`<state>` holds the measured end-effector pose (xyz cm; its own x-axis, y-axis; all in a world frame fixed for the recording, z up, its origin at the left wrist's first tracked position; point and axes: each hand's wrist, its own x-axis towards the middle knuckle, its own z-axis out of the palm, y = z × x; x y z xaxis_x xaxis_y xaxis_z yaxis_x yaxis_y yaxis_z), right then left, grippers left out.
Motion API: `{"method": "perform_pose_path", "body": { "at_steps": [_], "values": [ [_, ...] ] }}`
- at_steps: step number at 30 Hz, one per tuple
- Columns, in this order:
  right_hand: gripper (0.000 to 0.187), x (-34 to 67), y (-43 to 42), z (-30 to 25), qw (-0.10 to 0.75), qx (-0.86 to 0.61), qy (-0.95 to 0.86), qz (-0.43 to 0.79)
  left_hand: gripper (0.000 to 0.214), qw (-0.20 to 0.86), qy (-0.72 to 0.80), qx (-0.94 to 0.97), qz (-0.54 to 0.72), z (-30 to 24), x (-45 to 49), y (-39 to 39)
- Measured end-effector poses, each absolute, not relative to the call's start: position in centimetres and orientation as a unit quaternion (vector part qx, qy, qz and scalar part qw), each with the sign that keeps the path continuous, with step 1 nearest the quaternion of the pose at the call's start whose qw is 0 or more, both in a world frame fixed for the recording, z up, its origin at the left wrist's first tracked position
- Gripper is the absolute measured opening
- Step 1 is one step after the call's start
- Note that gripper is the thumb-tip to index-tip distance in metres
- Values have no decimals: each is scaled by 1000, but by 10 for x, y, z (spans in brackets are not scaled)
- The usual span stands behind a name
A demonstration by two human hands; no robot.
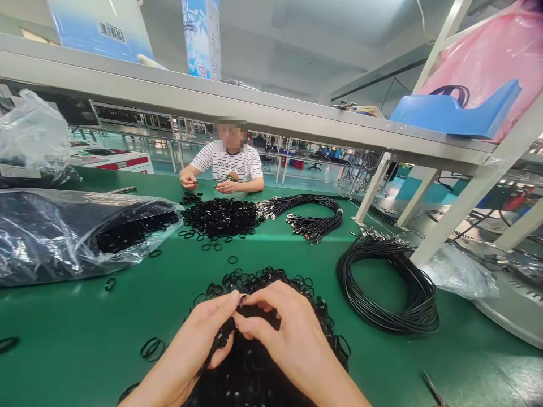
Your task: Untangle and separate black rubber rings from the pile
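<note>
A large pile of thin black rings (254, 362) lies on the green table directly under my hands. Thumb and fingers of my left hand (207, 328) are pinched together, their tips meeting those of my right hand (282, 316) above the pile. Between the two sets of fingertips shows a small black ring (243, 300), partly covered by the fingers. Both hands are closed on it. More black material shows under the left palm, but I cannot tell whether it is held or part of the pile behind.
Across the green table (288, 254), a person handles rings beside another ring pile (223, 216). Bundled black cables (318, 217) and a coiled cable (388, 288) lie rightward. A plastic bag of rings (85, 237) lies left. Tweezers-like metal tips (433, 387) lie front right. A shelf (254, 102) spans above.
</note>
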<state>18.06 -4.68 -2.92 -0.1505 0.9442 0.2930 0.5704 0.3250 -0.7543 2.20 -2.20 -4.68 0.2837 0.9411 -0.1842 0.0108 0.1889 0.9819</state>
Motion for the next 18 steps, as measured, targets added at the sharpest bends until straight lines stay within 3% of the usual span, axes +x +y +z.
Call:
{"method": "perform_pose_path", "body": {
  "at_steps": [8, 18],
  "values": [
    [16, 168, -55, -28, 367, -489, -746, 265, 47, 628, 483, 481, 375, -36, 27, -34],
    [16, 189, -40, -25, 408, -541, -660, 325, 47, 643, 453, 527, 323, -39, 15, -27]
  ]
}}
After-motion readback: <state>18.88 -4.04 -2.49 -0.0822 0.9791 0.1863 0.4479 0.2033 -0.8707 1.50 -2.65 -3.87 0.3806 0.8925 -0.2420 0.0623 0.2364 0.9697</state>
